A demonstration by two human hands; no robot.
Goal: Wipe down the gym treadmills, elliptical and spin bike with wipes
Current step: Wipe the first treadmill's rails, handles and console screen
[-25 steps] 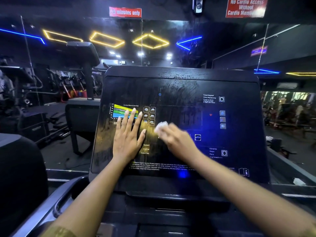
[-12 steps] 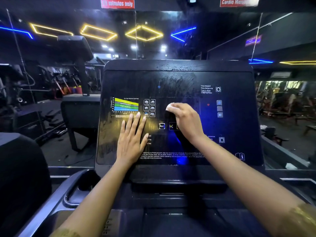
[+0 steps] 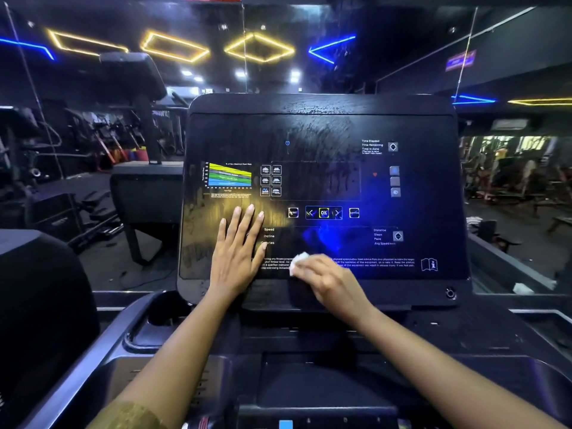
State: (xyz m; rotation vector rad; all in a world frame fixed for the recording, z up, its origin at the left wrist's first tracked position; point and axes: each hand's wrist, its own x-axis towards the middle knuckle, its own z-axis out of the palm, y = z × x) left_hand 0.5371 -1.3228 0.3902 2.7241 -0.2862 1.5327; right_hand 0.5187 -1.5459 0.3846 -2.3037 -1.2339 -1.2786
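Wipe: small white crumpled wipe, lower centre of the frame, pressed on the bottom band of the console face over the fine printed text. It shows past my fingertips at their upper left.
Right hand: my fingers are curled round the wipe and grip it, knuckles up, over the panel's lower rim.
Console: wide black glossy treadmill console panel, filling the centre of the frame. Streaked smears show across its upper middle.
Left hand: flat on the panel's lower left, fingers straight and close together, holding nothing. It lies just left of the wipe, not touching it.
Chart: banded yellow, green and blue graph, left centre of the panel, just above my left fingertips.
Key row: lit square OK key between two arrow keys, centre of the frame, above my right hand and apart from it.
Recess: dark oval pocket in the grey moulding, below the console's lower left corner.
Lighting: yellow diamond-shaped strip lights and blue angled strips across the top of the frame.
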